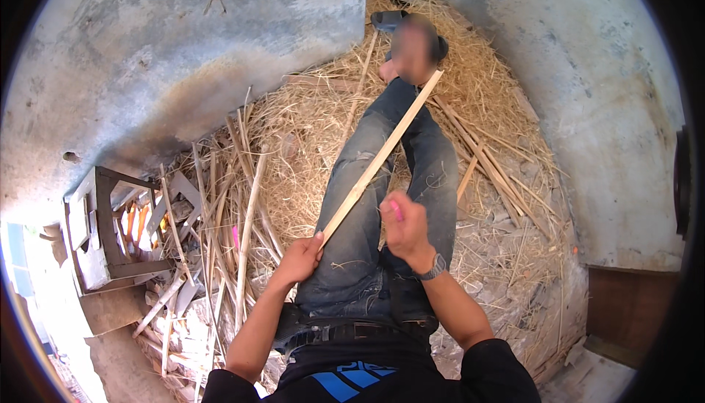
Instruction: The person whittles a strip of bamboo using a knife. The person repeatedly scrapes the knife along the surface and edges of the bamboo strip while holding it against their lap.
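My left hand point(299, 258) is closed around the near end of a long, pale, flat wooden strip point(381, 158). The strip slants away over my outstretched legs point(351, 183), its far end close to my feet. My right hand point(406, 230) makes a fist beside the strip, to the right of its near half. A bit of something pink point(397, 211) shows between those fingers; the rest is hidden in the fist, so I cannot tell its kind. The right hand appears apart from the strip.
Straw-like shavings point(294, 153) cover the ground around my legs. Long thin sticks point(250, 219) lie piled on the left beside a battered box-like frame point(88, 230). More strips point(492, 172) lie to the right. Worn grey walls point(242, 28) rise on both sides.
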### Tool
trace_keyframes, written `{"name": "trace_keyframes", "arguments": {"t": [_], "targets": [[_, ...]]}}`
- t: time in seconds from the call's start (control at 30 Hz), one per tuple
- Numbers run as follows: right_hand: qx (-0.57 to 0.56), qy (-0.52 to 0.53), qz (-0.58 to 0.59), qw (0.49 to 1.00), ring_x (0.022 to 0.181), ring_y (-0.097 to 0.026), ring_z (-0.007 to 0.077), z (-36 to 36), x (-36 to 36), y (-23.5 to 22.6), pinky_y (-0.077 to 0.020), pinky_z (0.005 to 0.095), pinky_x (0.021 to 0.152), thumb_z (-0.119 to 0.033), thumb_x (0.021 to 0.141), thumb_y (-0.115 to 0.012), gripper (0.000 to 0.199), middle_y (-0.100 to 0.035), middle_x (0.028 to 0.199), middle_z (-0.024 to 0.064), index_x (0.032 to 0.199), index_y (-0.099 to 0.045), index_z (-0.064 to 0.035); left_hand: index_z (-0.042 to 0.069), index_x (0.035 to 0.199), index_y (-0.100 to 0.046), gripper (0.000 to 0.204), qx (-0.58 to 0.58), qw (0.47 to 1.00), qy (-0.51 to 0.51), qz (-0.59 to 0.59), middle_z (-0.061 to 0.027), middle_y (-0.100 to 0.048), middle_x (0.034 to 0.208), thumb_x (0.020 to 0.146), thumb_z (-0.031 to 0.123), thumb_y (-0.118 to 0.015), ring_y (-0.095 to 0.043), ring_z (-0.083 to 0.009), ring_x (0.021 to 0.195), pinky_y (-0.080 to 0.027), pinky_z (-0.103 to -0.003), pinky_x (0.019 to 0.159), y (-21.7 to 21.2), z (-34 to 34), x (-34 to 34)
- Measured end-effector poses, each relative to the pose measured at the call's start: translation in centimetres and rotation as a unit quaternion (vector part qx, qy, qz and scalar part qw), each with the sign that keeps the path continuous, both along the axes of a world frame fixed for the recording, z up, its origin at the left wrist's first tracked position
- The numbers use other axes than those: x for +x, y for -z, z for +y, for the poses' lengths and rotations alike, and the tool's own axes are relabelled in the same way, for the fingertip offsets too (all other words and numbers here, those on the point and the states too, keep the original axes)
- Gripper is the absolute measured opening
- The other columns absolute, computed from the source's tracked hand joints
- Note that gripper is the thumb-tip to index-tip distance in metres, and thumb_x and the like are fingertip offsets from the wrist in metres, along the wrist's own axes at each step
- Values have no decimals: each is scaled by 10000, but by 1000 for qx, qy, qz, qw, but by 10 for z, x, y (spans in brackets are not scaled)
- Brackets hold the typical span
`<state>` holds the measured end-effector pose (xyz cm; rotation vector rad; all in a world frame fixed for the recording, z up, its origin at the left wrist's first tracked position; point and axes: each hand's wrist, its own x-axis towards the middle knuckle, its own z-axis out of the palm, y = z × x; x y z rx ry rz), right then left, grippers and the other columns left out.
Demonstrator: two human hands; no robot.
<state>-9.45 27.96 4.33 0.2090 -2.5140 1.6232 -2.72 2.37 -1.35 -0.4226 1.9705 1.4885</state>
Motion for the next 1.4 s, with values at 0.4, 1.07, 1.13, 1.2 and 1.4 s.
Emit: {"name": "trace_keyframes", "arguments": {"t": [0.4, 1.07, 1.13, 1.2, 1.4], "targets": [[198, -33, -60, 978, 624, -637, 483, -7, -13, 55, -487, 576, 582, -429, 1071, -537, 521, -621, 628, 244, 747, -578, -23, 118, 721, -476, 556, 156, 973, -44, -163, 55, -348, 547, 1123, 501, -454, -297, -86, 421, -243, -277, 412, -17, -6, -19], [393, -100, -48, 913, 675, -708, 451, 7, -44, 52, -565, 555, 588, -501, 1077, -473, 586, -692, 712, 256, 786, -664, -30, -69, 810, -662, 679, -118, 987, 61, 89, -232, -590, 656, 1118, 478, -402, -590, -390, 646, -476, -487, 692, 10, 10, -16], [347, -101, -31, 932, 596, -686, 374, 10, -50, 64, -543, 500, 544, -528, 1080, -467, 612, -669, 650, 198, 755, -641, -39, -72, 830, -673, 669, -141, 981, 69, 118, -276, -609, 698, 1115, 468, -401, -609, -449, 688, -482, -512, 720, 6, 12, -15], [162, -108, -111, 975, 531, -629, 283, 17, -58, 81, -498, 435, 507, -551, 1084, -460, 634, -615, 595, 128, 721, -608, -53, -68, 835, -676, 656, -157, 974, 78, 146, -308, -624, 740, 1113, 459, -400, -624, -494, 729, -483, -535, 740, 2, 13, -12], [-138, 8, -207, 968, 502, -442, 119, 3, -43, 85, -350, 319, 508, -504, 1095, -485, 607, -468, 553, -1, 677, -538, -67, -41, 890, -703, 599, -188, 968, 46, 160, -339, -660, 823, 1110, 432, -410, -651, -546, 845, -503, -576, 805, -7, 22, 4]]}}
